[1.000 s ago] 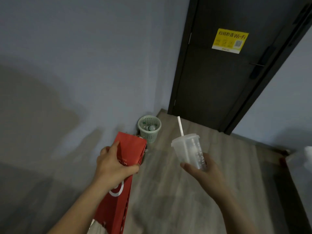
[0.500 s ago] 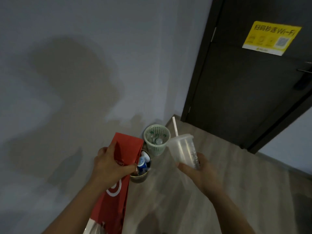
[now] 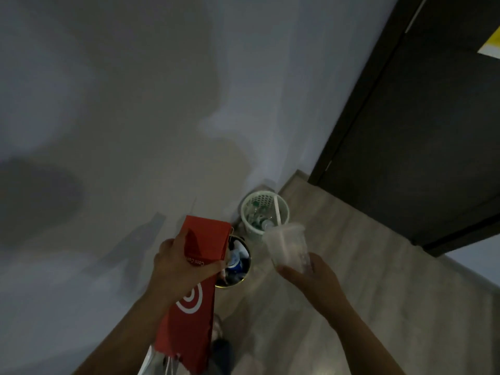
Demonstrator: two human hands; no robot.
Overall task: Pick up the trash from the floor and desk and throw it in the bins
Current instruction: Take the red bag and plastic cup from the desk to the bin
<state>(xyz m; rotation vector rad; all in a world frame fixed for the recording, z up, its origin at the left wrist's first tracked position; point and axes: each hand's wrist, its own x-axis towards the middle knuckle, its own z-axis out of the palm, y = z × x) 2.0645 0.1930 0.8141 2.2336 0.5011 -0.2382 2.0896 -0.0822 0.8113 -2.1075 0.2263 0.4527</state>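
Grey wall (image 3: 135, 104) meets pale wood floor (image 3: 365, 266) beside a dark door (image 3: 433, 131). Lower centre of frame, the left hand (image 3: 181, 266) grips a red paper bag (image 3: 189, 328) and the right hand (image 3: 311, 277) holds a clear cup (image 3: 288, 247) with a straw (image 3: 277, 211). Just beyond stand a dark round bin (image 3: 248, 263) and a green mesh bin (image 3: 251, 230), both holding trash.

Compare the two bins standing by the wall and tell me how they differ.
The green bin is pale perforated plastic; the metal bin is dark with a shiny rim. The green bin stands nearer the door; the metal bin is nearer the person, partly hidden behind the red bag. The green bin holds clear bottles, the metal bin blue and white packaging. Both are round, open-topped and stand by the wall.
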